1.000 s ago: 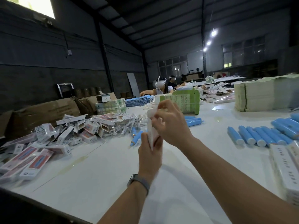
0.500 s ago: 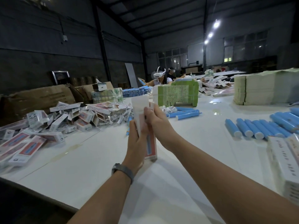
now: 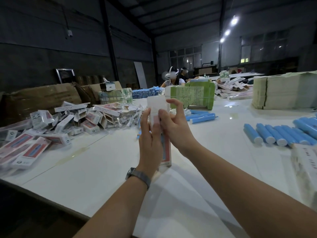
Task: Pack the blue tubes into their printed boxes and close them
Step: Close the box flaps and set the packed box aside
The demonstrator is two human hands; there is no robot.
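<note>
Spreading under both forearms, the white table (image 3: 103, 169) carries a heap of printed boxes (image 3: 56, 124) left of the fingers and blue tubes (image 3: 277, 134) to their right. Between them, the left hand (image 3: 150, 145) grips an upright box (image 3: 165, 152); the right hand (image 3: 175, 124) pinches its open top flap (image 3: 156, 104).

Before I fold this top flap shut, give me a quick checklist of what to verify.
1. Box upright on the table: ok.
2. Left hand grips the box body: ok.
3. Right hand at the top flap: ok.
4. Top flap open, ready to fold: ok.
5. Tube fully inside the box: cannot tell, hands cover it.
6. More blue tubes within reach on the right: ok.
</note>
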